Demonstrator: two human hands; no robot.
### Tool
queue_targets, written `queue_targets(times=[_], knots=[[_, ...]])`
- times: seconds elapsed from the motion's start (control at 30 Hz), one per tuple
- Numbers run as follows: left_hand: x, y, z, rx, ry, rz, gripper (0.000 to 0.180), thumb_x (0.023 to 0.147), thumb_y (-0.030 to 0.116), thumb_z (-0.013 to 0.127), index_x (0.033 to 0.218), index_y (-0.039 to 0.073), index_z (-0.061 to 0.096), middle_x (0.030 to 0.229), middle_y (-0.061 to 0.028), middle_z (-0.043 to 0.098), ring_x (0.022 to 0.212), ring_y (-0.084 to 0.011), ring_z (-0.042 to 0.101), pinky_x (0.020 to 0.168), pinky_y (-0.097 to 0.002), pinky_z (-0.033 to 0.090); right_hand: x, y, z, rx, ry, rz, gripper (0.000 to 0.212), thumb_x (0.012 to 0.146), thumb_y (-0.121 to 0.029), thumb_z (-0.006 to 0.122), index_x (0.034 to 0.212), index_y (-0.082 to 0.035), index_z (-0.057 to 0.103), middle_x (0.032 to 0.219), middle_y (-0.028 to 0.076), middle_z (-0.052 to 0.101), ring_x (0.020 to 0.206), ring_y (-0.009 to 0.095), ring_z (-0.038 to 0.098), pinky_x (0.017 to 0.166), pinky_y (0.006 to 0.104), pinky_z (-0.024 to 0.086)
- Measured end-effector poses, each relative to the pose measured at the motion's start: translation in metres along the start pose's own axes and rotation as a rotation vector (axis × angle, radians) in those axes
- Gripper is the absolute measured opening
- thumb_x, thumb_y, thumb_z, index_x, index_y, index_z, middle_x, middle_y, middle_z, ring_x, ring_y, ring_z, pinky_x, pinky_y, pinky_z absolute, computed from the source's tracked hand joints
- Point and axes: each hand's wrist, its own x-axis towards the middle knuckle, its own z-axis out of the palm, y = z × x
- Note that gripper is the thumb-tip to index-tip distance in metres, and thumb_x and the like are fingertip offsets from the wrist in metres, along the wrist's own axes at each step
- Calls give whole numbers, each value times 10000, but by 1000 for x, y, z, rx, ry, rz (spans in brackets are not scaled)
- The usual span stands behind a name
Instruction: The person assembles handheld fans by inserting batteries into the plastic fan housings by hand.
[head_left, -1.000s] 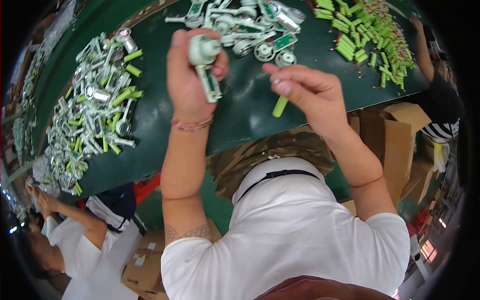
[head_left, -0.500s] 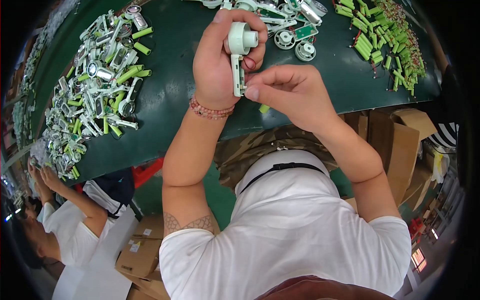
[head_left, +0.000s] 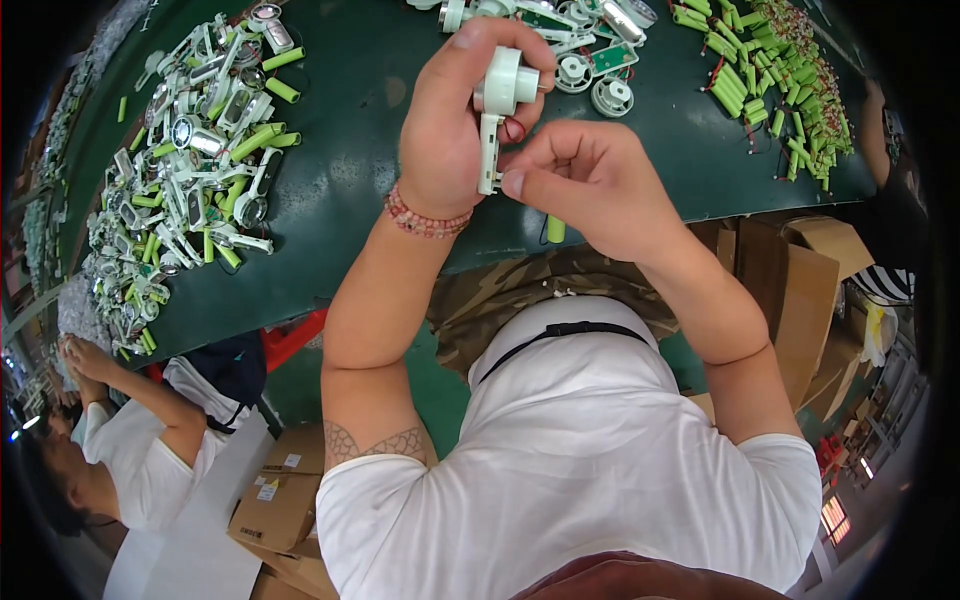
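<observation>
My left hand (head_left: pixel 445 125) is closed around a white plastic device body (head_left: pixel 505 85), which has a round head at the top and a narrow handle pointing toward me. A thin red wire loops beside the handle, just below the head. My right hand (head_left: pixel 600 185) pinches thumb against forefinger at the handle's lower end; what lies between the fingertips is too small to make out. Below the right hand, a green cylindrical battery (head_left: pixel 556 229) shows partly, its upper part hidden by the hand; what supports it cannot be seen.
On the dark green table (head_left: pixel 350 130), a heap of white device parts with green batteries (head_left: pixel 215 140) lies left. More white parts and circuit boards (head_left: pixel 605 60) lie at the far middle, and wired green batteries (head_left: pixel 770 80) at right. A co-worker's hands (head_left: pixel 85 360) are at far left; cardboard boxes (head_left: pixel 790 300) stand right.
My left hand and the device have shifted slightly right, and the device has turned a little. More of the green battery shows below my right hand. The co-worker's hands have come together.
</observation>
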Motion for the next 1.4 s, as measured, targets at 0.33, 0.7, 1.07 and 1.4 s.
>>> queue_targets(times=[0.33,0.7,1.07,1.4], knots=[[-4,1,3,242,23,45,476,1008,360,257,969,-7,557,798,-85,539,527,-89,367,471,-224,297,-3,-8,2,-69,18,68,97,844,-76,689,837,17,665,735,5,643,652,24,554,545,187,423],[-5,-6,7,268,20,36,431,992,379,365,891,29,595,813,-27,560,625,-62,447,547,-211,356,-3,0,1,-22,31,-4,79,834,-35,675,827,44,669,775,32,658,693,53,582,602,215,465],[-3,47,-21,924,329,255,135,908,172,654,979,59,672,838,14,619,700,-46,519,609,-205,426,-6,-5,-91,-911,367,-690,165,830,-2,657,995,-12,662,1038,115,654,1010,254,603,940,362,438],[1,90,-91,1777,650,492,437,836,335,704,1139,26,650,1116,-172,640,1077,-293,583,964,-382,421,-9,1,-197,-1627,708,-569,140,803,-151,693,942,-168,705,1241,31,546,1244,463,382,917,503,471]])
